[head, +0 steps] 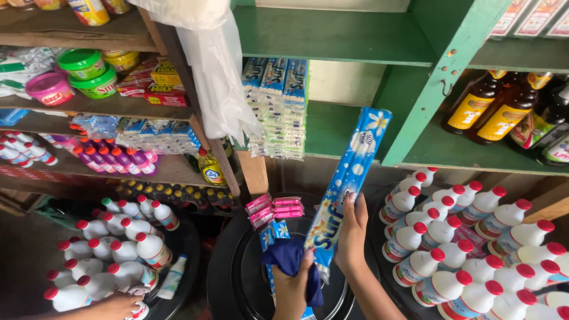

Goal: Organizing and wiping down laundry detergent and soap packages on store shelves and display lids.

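My right hand (352,228) grips a long blue detergent pack (351,169) near its lower end. The pack tilts up to the right, towards the green shelf (355,127). My left hand (291,287) is closed on a dark blue cloth (287,258), which presses against the pack's bottom end. Both hands are over a black round drum lid (237,266). Another blue pack (274,232) lies on the lid under the cloth.
White bottles with red caps (456,243) stand crowded at the right, and more (115,249) at the left, where another person's hand (112,306) reaches in. Pink packets (275,209) lie behind the lid. Sachet strips (278,109) hang from the shelf, brown bottles (504,109) stand upper right.
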